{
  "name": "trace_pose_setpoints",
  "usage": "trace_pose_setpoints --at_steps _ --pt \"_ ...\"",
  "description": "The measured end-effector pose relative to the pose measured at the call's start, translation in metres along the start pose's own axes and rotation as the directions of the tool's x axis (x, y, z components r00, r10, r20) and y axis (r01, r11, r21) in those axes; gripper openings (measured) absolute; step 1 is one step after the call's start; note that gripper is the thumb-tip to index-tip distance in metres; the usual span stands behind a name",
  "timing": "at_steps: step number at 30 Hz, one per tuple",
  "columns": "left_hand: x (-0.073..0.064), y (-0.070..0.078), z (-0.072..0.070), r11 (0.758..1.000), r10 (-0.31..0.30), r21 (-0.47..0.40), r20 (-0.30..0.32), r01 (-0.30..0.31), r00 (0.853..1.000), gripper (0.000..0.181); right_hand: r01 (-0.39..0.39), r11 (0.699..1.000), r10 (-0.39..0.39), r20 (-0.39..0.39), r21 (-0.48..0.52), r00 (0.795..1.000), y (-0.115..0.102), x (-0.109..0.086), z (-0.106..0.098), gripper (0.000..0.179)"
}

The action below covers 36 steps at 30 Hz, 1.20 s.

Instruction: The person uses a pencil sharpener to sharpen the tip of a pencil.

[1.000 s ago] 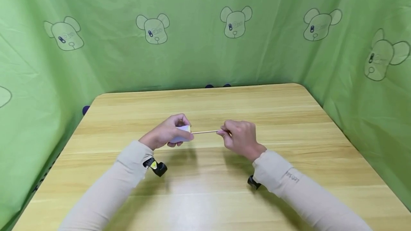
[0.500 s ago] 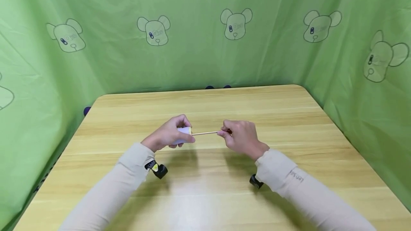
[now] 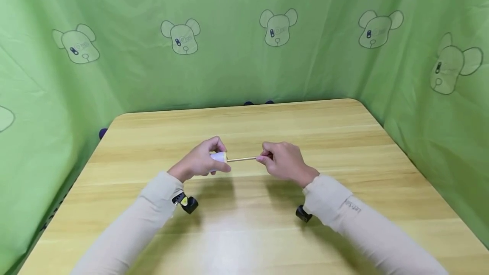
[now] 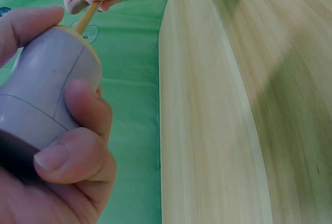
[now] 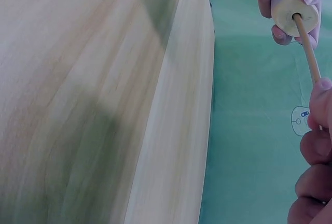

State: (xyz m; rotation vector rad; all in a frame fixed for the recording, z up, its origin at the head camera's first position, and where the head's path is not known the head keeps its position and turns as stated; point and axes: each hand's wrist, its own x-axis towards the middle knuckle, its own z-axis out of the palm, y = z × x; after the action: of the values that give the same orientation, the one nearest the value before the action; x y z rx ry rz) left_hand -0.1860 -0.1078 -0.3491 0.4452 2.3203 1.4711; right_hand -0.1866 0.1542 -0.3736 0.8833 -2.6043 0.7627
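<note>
My left hand (image 3: 198,160) grips a lavender barrel-shaped thing (image 3: 218,156) above the table, with fingers and thumb round its sides. In the left wrist view its lavender body (image 4: 46,73) narrows at the waist, carries dark seam lines and has a dark far end. A pale yellow end face (image 5: 283,18) with a small round hole shows in the right wrist view. A thin wooden stick (image 5: 307,47) runs into that hole. My right hand (image 3: 284,160) pinches the stick's other end between thumb and curled fingers. The tip inside the barrel is hidden.
A light wood table (image 3: 244,126) with rounded far corners lies under both hands. Green curtain (image 3: 229,75) printed with bear heads hangs round its back and sides. Black wrist cameras (image 3: 189,205) sit below the beige sleeves (image 3: 131,224).
Both hands stay nearly in place. The stretch of stick showing between them is slightly shorter, and the left hand's lower fingers have shifted a little round the barrel.
</note>
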Motion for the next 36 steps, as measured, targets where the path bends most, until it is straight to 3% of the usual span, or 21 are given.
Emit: trace_pose_setpoints --at_steps 9,21,36 --pt "-0.0028 -0.0036 -0.0023 1.000 -0.030 -0.009 0.003 0.030 1.000 0.040 -0.036 0.999 0.034 0.067 0.032 0.997 -0.0036 0.0035 0.0022 0.032" --pt "-0.0028 -0.0026 -0.0002 1.000 -0.017 0.006 -0.009 0.017 1.000 0.040 -0.026 1.000 0.026 0.050 -0.002 0.998 -0.0040 0.0019 0.0044 0.036" --pt "-0.0012 -0.0029 0.0000 1.000 -0.015 0.001 -0.001 0.015 1.000 0.040 -0.034 0.999 0.032 0.062 0.039 0.998 -0.0017 0.0006 0.0026 0.033"
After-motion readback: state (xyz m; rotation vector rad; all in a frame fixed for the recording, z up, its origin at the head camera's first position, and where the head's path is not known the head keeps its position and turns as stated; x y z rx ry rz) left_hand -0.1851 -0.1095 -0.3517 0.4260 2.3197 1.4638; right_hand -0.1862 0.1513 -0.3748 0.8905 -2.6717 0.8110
